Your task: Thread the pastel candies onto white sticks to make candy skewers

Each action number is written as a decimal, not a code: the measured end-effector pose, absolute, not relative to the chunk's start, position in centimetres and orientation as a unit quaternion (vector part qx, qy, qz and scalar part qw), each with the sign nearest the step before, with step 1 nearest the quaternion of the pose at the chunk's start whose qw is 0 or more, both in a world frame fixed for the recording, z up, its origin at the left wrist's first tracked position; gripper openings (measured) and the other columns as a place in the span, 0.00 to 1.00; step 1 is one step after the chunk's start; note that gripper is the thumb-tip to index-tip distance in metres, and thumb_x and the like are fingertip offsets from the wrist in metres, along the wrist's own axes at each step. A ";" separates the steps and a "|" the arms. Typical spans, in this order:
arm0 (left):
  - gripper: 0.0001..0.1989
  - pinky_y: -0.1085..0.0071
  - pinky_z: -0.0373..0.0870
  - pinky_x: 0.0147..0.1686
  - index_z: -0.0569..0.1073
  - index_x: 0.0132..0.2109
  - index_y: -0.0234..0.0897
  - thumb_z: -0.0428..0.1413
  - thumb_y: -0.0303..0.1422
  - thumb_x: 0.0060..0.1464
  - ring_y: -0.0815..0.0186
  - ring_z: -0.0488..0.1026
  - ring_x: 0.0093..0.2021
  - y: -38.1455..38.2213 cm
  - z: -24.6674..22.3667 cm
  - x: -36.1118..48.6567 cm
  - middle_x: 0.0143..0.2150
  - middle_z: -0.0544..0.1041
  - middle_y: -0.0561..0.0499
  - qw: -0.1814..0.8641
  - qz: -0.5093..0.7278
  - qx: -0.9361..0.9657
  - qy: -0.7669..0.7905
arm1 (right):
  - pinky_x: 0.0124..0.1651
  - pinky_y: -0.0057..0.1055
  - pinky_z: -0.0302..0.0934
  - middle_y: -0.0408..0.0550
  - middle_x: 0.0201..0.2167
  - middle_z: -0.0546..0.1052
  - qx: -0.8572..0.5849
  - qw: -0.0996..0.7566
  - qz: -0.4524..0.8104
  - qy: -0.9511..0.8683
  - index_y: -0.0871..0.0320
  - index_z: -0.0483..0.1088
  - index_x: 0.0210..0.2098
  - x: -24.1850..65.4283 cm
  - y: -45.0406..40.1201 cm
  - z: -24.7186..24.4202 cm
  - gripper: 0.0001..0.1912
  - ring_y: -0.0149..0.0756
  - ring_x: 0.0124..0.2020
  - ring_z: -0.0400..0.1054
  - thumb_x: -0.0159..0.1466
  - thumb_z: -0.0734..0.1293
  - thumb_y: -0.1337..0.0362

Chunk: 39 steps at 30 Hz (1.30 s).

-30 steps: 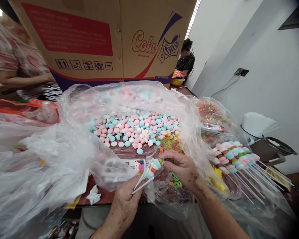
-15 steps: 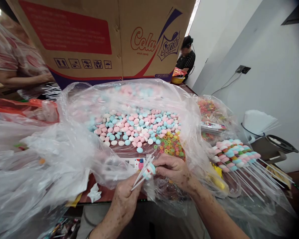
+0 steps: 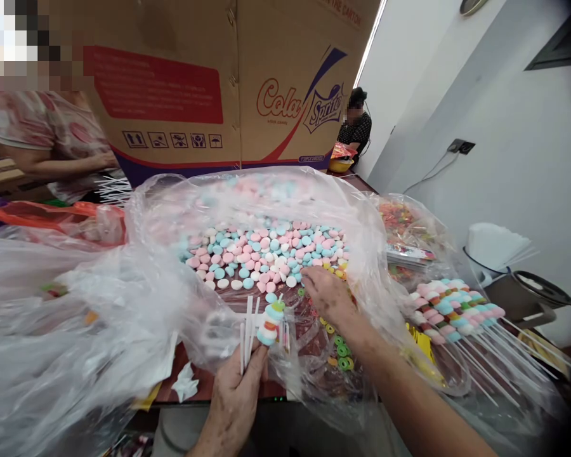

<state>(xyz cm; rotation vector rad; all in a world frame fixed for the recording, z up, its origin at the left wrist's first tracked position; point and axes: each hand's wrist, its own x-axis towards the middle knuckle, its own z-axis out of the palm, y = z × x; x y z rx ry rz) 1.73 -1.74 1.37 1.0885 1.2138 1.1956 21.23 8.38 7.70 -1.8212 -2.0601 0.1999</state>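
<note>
My left hand (image 3: 235, 387) is closed around several white sticks (image 3: 246, 330) and a candy skewer (image 3: 269, 324). Threaded on the skewer are pale blue and white marshmallows, an orange-red piece and a green gummy ring near the top, where the stick's tip pokes out. My right hand (image 3: 328, 295) reaches over the gummy rings (image 3: 341, 349), its fingertips at the near edge of the loose marshmallows (image 3: 252, 254). Those fingertips point down and are partly hidden, so whether they pinch a piece is unclear. The marshmallows are pink, blue and white and lie in a clear plastic bag (image 3: 361, 222).
A big cardboard carton (image 3: 181, 76) stands behind the bag. Finished-looking candy skewers (image 3: 457, 308) lie in a stack at right, near a dark jug (image 3: 523, 298). Crumpled plastic (image 3: 76, 324) covers the left side. Another person (image 3: 61, 139) works at far left.
My right hand has left the skewer and moved up and forward to the candy pile. The skewer now stands more upright in my left hand, with a green ring showing at its top.
</note>
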 end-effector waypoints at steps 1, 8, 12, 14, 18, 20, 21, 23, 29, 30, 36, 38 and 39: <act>0.21 0.76 0.48 0.14 0.69 0.25 0.37 0.58 0.49 0.52 0.74 0.53 0.16 -1.7 1.3 1.8 0.18 0.63 0.58 0.538 0.504 0.446 0.508 | 0.44 0.31 0.61 0.51 0.40 0.76 -0.654 0.137 0.025 -0.743 0.58 0.73 0.39 20.8 9.0 7.5 0.10 0.38 0.40 0.69 0.67 0.59 0.67; 0.25 0.78 0.43 0.12 0.67 0.22 0.37 0.57 0.54 0.51 0.77 0.49 0.13 -1.4 0.8 2.0 0.15 0.56 0.62 0.561 0.520 0.406 0.501 | 0.49 0.35 0.57 0.56 0.42 0.75 -0.601 0.035 -0.077 -0.795 0.61 0.71 0.41 19.2 9.5 5.6 0.09 0.44 0.46 0.65 0.64 0.61 0.73; 0.24 0.78 0.46 0.12 0.67 0.23 0.36 0.58 0.53 0.50 0.76 0.51 0.14 -1.4 1.2 2.0 0.16 0.60 0.60 0.553 0.516 0.414 0.506 | 0.48 0.34 0.56 0.52 0.37 0.75 -0.538 0.034 -0.044 -0.841 0.60 0.70 0.34 20.2 7.9 6.1 0.06 0.42 0.42 0.64 0.62 0.62 0.74; 0.24 0.77 0.48 0.13 0.68 0.23 0.36 0.57 0.52 0.51 0.76 0.53 0.15 -1.5 1.4 1.9 0.17 0.62 0.59 0.545 0.512 0.426 0.509 | 0.46 0.34 0.56 0.52 0.36 0.74 -0.516 0.030 -0.027 -0.856 0.60 0.69 0.33 20.7 7.0 6.5 0.07 0.42 0.41 0.64 0.61 0.61 0.75; 0.21 0.76 0.50 0.14 0.73 0.28 0.35 0.57 0.51 0.53 0.74 0.55 0.16 -1.7 1.7 1.9 0.18 0.64 0.58 0.525 0.510 0.443 0.517 | 0.39 0.31 0.55 0.50 0.36 0.74 -0.529 0.015 0.036 -0.848 0.59 0.68 0.37 21.3 6.1 6.8 0.09 0.39 0.37 0.65 0.61 0.60 0.76; 0.21 0.77 0.50 0.14 0.74 0.30 0.35 0.57 0.50 0.53 0.74 0.56 0.16 -1.7 1.7 2.0 0.18 0.64 0.58 0.518 0.513 0.446 0.520 | 0.37 0.30 0.54 0.49 0.35 0.74 -0.546 0.022 0.074 -0.834 0.59 0.68 0.38 21.4 6.2 6.7 0.09 0.37 0.36 0.65 0.61 0.61 0.75; 0.21 0.77 0.50 0.14 0.73 0.29 0.35 0.57 0.50 0.53 0.74 0.56 0.16 -1.7 1.8 2.0 0.18 0.64 0.58 0.515 0.514 0.447 0.520 | 0.37 0.29 0.54 0.48 0.36 0.74 -0.547 0.030 0.086 -0.832 0.59 0.68 0.39 21.5 6.2 6.7 0.09 0.37 0.36 0.65 0.61 0.61 0.75; 0.21 0.77 0.50 0.14 0.72 0.27 0.35 0.58 0.50 0.52 0.74 0.56 0.16 -1.7 1.9 2.0 0.18 0.64 0.58 0.513 0.515 0.449 0.520 | 0.39 0.29 0.54 0.48 0.37 0.74 -0.538 0.040 0.094 -0.837 0.58 0.69 0.41 21.4 6.4 6.7 0.11 0.37 0.38 0.66 0.62 0.61 0.74; 0.22 0.77 0.50 0.14 0.71 0.26 0.35 0.58 0.50 0.52 0.74 0.55 0.17 -1.7 2.1 2.1 0.18 0.63 0.58 0.521 0.518 0.441 0.516 | 0.40 0.29 0.58 0.49 0.39 0.71 -0.540 0.006 0.059 -0.840 0.57 0.71 0.42 21.0 6.3 6.9 0.12 0.38 0.41 0.67 0.63 0.61 0.74; 0.22 0.77 0.50 0.14 0.72 0.26 0.35 0.58 0.50 0.52 0.74 0.55 0.17 -1.7 2.1 2.1 0.18 0.63 0.58 0.521 0.520 0.439 0.516 | 0.39 0.30 0.58 0.50 0.40 0.71 -0.547 0.009 0.046 -0.836 0.57 0.71 0.41 21.1 6.3 6.9 0.12 0.38 0.41 0.67 0.63 0.61 0.75; 0.21 0.77 0.50 0.15 0.74 0.29 0.34 0.58 0.49 0.53 0.74 0.55 0.17 -1.6 1.3 1.9 0.18 0.64 0.58 0.529 0.513 0.443 0.511 | 0.47 0.34 0.60 0.52 0.42 0.71 -0.460 0.095 0.009 -0.883 0.59 0.69 0.43 21.5 5.9 6.1 0.14 0.41 0.45 0.64 0.61 0.60 0.77; 0.20 0.77 0.50 0.15 0.75 0.31 0.34 0.57 0.49 0.54 0.74 0.56 0.17 -1.7 1.0 1.8 0.19 0.65 0.58 0.532 0.508 0.444 0.512 | 0.49 0.36 0.60 0.51 0.40 0.71 -0.421 0.099 0.005 -0.901 0.59 0.70 0.41 21.3 5.6 5.5 0.12 0.41 0.44 0.64 0.62 0.60 0.76; 0.20 0.77 0.50 0.15 0.75 0.32 0.34 0.57 0.49 0.54 0.74 0.56 0.17 -1.7 0.9 1.8 0.19 0.65 0.58 0.533 0.506 0.444 0.513 | 0.48 0.36 0.60 0.52 0.39 0.72 -0.416 0.098 -0.003 -0.904 0.59 0.70 0.40 21.2 5.5 5.3 0.11 0.41 0.43 0.64 0.62 0.61 0.76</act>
